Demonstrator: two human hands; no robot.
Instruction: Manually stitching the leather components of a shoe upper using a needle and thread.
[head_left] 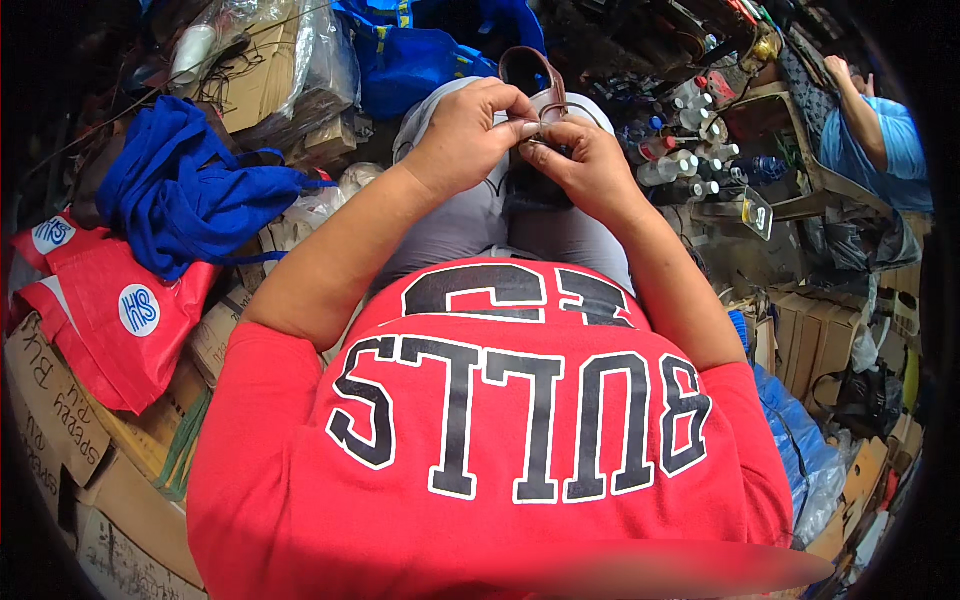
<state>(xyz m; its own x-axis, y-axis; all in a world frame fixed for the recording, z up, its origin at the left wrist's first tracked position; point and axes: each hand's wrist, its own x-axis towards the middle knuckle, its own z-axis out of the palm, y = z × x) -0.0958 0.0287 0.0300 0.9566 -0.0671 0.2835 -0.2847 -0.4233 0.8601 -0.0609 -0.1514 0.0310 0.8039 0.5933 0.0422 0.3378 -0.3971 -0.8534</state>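
Observation:
A brown leather shoe (549, 103) rests between my thighs, its open collar at the far end. My left hand (468, 132) reaches over it from the left, thumb and forefinger pinched together. From the other side my right hand (585, 165) meets it, also in a pinch, so the fingertips of both hands nearly touch above the shoe. Something thin and dark shows at the fingertips, too small to name. Below the hands a dark part lies in shadow on my grey trousers (455, 220); whether it belongs to the shoe I cannot tell.
Left of me are a blue cloth bag (185, 190), a red bag (120, 320) and cardboard boxes (60, 400). A blue bag (410, 70) lies beyond my knees. Several plastic bottles (690, 150) stand at the right, near another person in a blue shirt (885, 150).

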